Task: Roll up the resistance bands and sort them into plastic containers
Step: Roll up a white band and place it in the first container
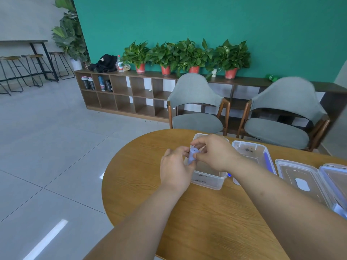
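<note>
A rolled-up pale purple resistance band (192, 156) is held between both hands just above the left edge of a clear plastic container (210, 180). My left hand (175, 169) grips the roll from below and from the left. From the right, my right hand (214, 152) pinches its top end with curled fingers. A second clear container (251, 151) stands to the right, with a blue band or clip (266, 160) along its right wall. Most of the first container's inside is hidden by my hands.
Two clear lids with blue clips (300, 177) (336, 177) lie at the right of the round wooden table (197, 222). Two grey chairs (197, 109) (285, 117) stand behind the table. Further back is a low shelf with potted plants (131, 94).
</note>
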{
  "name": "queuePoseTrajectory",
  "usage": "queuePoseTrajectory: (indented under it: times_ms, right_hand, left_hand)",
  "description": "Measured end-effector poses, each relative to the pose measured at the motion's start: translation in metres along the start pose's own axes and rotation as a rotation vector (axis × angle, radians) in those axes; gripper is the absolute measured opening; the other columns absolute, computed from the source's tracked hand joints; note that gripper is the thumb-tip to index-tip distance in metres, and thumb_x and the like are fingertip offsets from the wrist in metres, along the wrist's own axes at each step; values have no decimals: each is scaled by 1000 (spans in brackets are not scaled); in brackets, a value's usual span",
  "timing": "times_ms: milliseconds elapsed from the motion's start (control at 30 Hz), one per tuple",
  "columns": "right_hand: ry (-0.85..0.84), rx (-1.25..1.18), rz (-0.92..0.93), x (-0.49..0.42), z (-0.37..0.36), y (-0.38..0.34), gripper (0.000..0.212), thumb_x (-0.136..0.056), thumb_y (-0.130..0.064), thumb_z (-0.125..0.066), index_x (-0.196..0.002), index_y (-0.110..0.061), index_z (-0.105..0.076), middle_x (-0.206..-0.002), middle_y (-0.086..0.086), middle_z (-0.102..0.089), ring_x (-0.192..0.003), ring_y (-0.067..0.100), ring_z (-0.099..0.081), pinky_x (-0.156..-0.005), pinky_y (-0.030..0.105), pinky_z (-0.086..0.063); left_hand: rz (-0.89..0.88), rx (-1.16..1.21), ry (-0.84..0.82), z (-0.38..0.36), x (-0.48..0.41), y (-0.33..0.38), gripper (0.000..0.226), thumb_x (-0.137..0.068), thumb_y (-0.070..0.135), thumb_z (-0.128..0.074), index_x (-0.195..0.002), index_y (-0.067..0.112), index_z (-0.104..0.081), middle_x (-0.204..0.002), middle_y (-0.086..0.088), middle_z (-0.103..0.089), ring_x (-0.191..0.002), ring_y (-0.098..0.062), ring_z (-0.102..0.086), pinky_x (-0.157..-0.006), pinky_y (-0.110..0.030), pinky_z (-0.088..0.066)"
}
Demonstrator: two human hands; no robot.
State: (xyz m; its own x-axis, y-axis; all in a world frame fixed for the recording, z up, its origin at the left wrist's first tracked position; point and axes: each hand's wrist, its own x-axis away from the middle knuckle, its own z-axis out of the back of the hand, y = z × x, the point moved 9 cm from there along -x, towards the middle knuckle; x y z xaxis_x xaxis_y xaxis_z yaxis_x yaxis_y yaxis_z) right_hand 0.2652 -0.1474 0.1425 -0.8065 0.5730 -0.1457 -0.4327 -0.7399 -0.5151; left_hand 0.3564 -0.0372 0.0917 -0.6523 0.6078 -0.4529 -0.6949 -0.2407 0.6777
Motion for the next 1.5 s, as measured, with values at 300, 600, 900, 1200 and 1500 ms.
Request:
queuePoseTrajectory:
  times_ms: [300, 600, 900, 1200, 1500]
  right_hand:
    - [70, 49, -78, -13, 1, 6, 22, -85, -38, -83, -106, -32, -79, -93, -11, -73, -87, 7, -67, -77, 27, -54]
    - [137, 106, -175, -26, 2, 13, 29, -84, -50, -82, -107, -33, -78, -93, -14, -69, -93, 9, -62, -71, 23, -47]
    - [45, 55, -81, -29, -6, 7, 22, -90, -43, -79, -110, -35, -77, -91, -11, -72, -86, 4, -63, -61, 16, -35]
    - [-100, -32, -155, -33, -13, 21, 12, -94, -32, -78, -105, -27, -78, -87, -6, -74, -80, 8, -71, -70, 23, -55]
    - [-276, 98, -280, -32, -60, 59, 20, -94, -24, -76, -113, -26, -76, -91, -7, -74, -90, 12, -72, -89, 35, -61]
  left_hand:
    - [43, -52, 34, -3, -13, -5, 25, -85, 39, -83, -105, 32, -72, -93, 20, -67, -96, -6, -46, -86, -33, -48]
    - [92, -91, 114, -8, -18, -8, 23, -77, 33, -82, -91, 33, -63, -79, 20, -61, -86, -8, -49, -77, -30, -36]
    - [59, 5, 62, -13, -21, -17, 24, -83, 34, -82, -96, 34, -61, -89, 21, -62, -91, -8, -51, -83, -32, -44]
    - [65, 157, -90, -21, -17, -32, 43, -83, 50, -85, -118, 38, -64, -102, 26, -64, -102, -4, -52, -81, -25, -49]
    - [150, 298, -327, -46, 29, -63, 87, -75, 51, -90, -151, 40, -49, -132, 28, -48, -111, 4, -59, -96, -28, -57]
